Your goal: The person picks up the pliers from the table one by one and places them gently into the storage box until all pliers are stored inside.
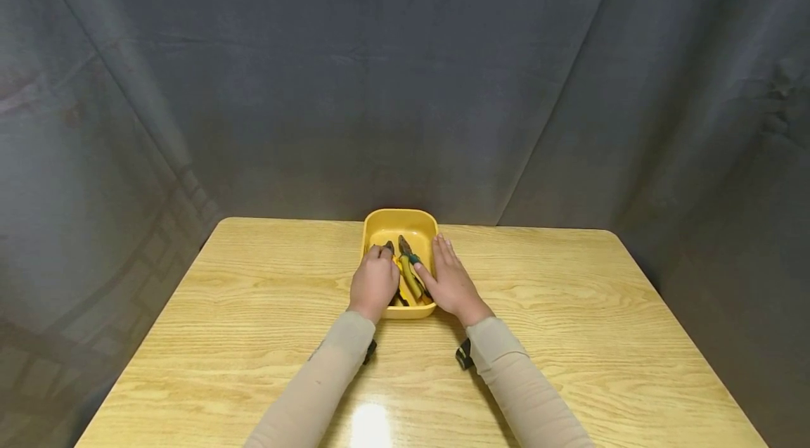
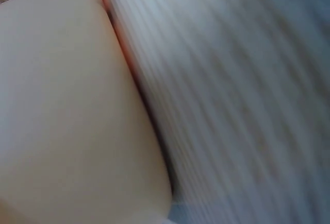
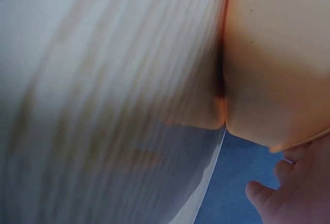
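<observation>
A yellow plastic bin (image 1: 384, 217) stands at the table's far edge, with several hand tools in it. My left hand (image 1: 372, 284) is over its left side, fingers curled down on a dark-tipped tool (image 1: 389, 247) mostly hidden beneath them. Beside that lie pliers (image 1: 410, 276) with yellow-green handles, jaws pointing away. My right hand (image 1: 451, 285) lies along the bin's right wall, its fingers straight on the outer side and the thumb over the rim by the pliers. Both wrist views show the bin's outer wall close up; right fingers (image 3: 296, 190) appear at the lower right.
The light wood table (image 1: 266, 286) extends to both sides and toward me. Behind it hangs a grey curtain (image 1: 354, 82), close to the bin's back. Dark wrist straps (image 1: 465, 354) sit under the sleeves.
</observation>
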`<state>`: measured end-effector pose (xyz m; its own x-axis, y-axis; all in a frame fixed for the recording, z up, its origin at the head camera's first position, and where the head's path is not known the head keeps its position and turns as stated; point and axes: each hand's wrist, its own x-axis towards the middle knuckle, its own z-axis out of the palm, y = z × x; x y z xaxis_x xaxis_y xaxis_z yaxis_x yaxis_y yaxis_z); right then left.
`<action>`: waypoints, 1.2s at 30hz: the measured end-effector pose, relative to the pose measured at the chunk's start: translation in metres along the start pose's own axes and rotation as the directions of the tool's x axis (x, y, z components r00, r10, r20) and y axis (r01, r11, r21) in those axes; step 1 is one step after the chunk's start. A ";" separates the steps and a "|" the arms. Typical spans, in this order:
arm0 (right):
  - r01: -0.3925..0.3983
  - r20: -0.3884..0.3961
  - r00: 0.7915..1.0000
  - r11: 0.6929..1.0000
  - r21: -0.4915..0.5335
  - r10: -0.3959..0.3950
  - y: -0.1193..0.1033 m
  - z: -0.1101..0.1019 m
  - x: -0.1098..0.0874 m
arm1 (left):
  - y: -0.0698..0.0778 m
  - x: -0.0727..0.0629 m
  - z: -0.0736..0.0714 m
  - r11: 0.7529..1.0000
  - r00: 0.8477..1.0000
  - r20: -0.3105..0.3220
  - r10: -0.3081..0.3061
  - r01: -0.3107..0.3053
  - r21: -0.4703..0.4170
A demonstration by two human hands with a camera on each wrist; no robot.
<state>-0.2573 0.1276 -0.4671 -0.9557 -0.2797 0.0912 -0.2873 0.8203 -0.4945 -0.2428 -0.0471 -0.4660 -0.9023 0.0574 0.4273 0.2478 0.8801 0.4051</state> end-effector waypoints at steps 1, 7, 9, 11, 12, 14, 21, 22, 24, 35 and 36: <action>0.002 -0.001 1.000 1.000 -0.004 -0.002 0.000 0.000 0.000 | 0.000 0.000 0.000 1.000 1.000 0.002 0.001 -0.001 -0.012; 0.007 -0.008 1.000 1.000 -0.027 -0.008 0.003 0.001 0.002 | -0.003 0.000 0.002 0.996 1.000 0.012 0.005 -0.004 -0.089; 0.013 -0.014 1.000 0.999 -0.029 -0.013 0.004 0.001 0.003 | -0.004 -0.001 0.002 0.993 1.000 0.016 0.015 -0.013 -0.118; 0.015 -0.017 1.000 0.999 -0.028 -0.016 0.005 0.002 0.004 | -0.005 -0.001 0.002 0.988 0.999 0.029 0.034 -0.029 -0.150; 0.016 -0.019 1.000 1.000 -0.027 -0.016 0.006 0.002 0.004 | -0.006 -0.002 0.002 0.985 0.998 0.037 0.045 -0.038 -0.167; 0.016 -0.019 1.000 1.000 -0.025 -0.016 0.008 0.003 0.005 | -0.009 -0.002 0.001 0.977 0.996 0.063 0.064 -0.050 -0.206; 0.012 -0.026 1.000 1.000 -0.004 -0.012 0.010 0.005 0.007 | -0.022 0.001 -0.008 0.926 0.978 0.179 0.109 -0.035 -0.375; 0.010 -0.026 1.000 1.000 0.000 -0.010 0.011 0.005 0.007 | -0.024 0.002 -0.010 0.916 0.975 0.196 0.105 -0.019 -0.401; 0.008 -0.024 1.000 1.000 0.005 -0.007 0.011 0.005 0.008 | -0.027 0.003 -0.014 0.898 0.971 0.221 0.093 0.014 -0.439; -0.003 -0.014 1.000 1.000 0.016 0.003 0.019 0.004 0.011 | -0.047 0.015 -0.036 0.958 0.969 0.221 0.111 -0.045 -0.283; -0.006 -0.004 1.000 1.000 0.021 0.006 0.019 0.003 0.011 | -0.050 0.016 -0.036 0.963 0.969 0.219 0.114 -0.053 -0.263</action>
<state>-0.2728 0.1388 -0.4781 -0.9576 -0.2730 0.0918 -0.2804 0.8110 -0.5135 -0.2568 -0.1073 -0.4499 -0.9236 0.2589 0.2828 0.3796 0.7209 0.5798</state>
